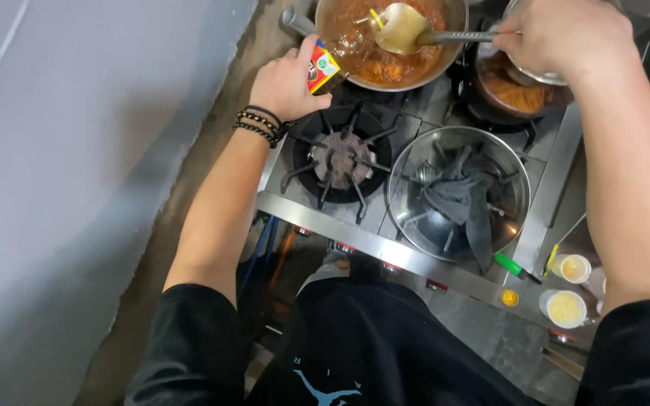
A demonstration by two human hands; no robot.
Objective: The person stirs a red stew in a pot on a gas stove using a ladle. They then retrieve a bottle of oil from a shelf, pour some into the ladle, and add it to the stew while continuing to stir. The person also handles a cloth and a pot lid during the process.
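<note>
- Two hands busy over the wok (453, 15) of reddish-brown stew.
- Left hand (286, 81) clamped round a tilted bottle (332, 64), neck over the wok's near rim.
- Right hand (562, 34) fisted on a ladle (404, 28), bowl above the stew.

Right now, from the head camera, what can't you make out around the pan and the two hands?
- Bottle in the left hand: body covered by fingers, mouth blurred.
- Pan: far rim cut off by the top edge.
- Right hand: covers the ladle handle's end.
- Dark pot: largely hidden under that hand.
</note>
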